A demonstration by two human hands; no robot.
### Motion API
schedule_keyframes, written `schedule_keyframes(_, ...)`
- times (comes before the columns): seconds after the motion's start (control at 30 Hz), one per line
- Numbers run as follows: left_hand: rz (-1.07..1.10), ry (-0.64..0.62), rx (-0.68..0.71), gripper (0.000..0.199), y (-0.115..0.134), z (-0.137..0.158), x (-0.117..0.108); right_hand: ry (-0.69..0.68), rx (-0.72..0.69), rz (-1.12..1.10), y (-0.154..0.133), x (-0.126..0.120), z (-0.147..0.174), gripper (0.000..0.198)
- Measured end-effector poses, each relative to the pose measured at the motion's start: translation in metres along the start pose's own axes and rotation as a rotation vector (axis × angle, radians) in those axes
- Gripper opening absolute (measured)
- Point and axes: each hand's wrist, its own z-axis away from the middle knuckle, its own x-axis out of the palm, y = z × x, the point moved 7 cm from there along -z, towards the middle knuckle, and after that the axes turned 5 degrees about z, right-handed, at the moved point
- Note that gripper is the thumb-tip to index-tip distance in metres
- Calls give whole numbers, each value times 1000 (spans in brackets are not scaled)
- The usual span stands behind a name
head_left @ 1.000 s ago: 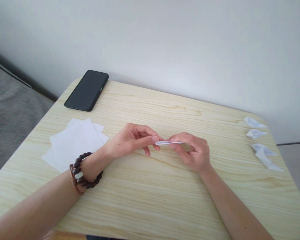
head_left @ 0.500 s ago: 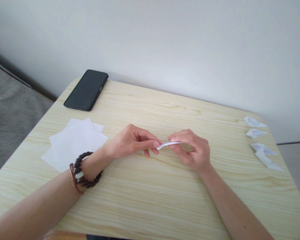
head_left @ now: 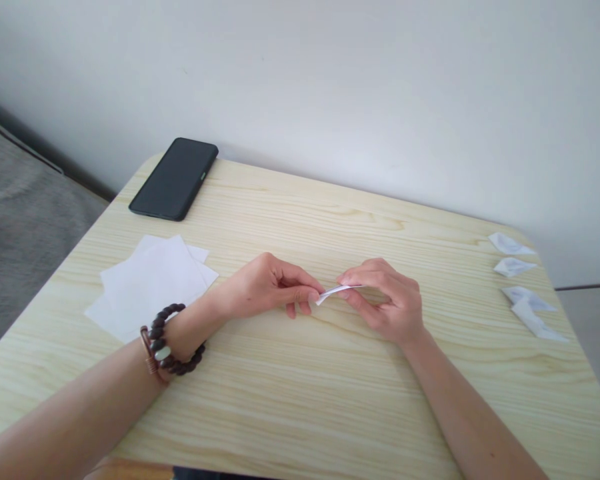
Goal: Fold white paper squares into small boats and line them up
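Note:
A thin piece of folded white paper [head_left: 333, 291] is held above the middle of the table, seen nearly edge-on. My left hand [head_left: 275, 287] pinches its left end between thumb and fingers. At the other end, my right hand [head_left: 385, 297] grips it between thumb and fingertips, which hide part of the paper. Beside my left wrist, which wears a dark bead bracelet [head_left: 160, 330], lie loose white paper sheets [head_left: 150, 283], overlapping at different angles.
A black phone [head_left: 177, 177] lies at the back left of the wooden table [head_left: 290, 393]. Several folded paper pieces [head_left: 513, 267] sit along the right edge. Behind the table rises a white wall [head_left: 330, 87]. Grey fabric [head_left: 30, 220] shows at the left.
The left end of the folded paper has dipped slightly, with my left hand a little lower. My right hand has barely moved and both keep their hold.

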Motion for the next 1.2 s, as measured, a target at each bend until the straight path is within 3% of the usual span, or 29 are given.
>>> schedule_keyframes(0.33, -206, -2, -8, 16, 0, 2, 3, -21, -54, 79, -1, 0, 2, 16)
schedule_keyframes(0.73, -733, 208, 305, 15, 15, 7, 2, -12, -52, 202, -7, 5, 0, 14)
schedule_keyframes(1.07, -801, 62, 413, 21, 22, 9, 8, -1, -74, 201, -4, 2, 3, 15)
schedule_keyframes(1.2, -844, 66, 432, 21, 22, 8, 10, -21, -84, 193, -4, 3, 5, 16)
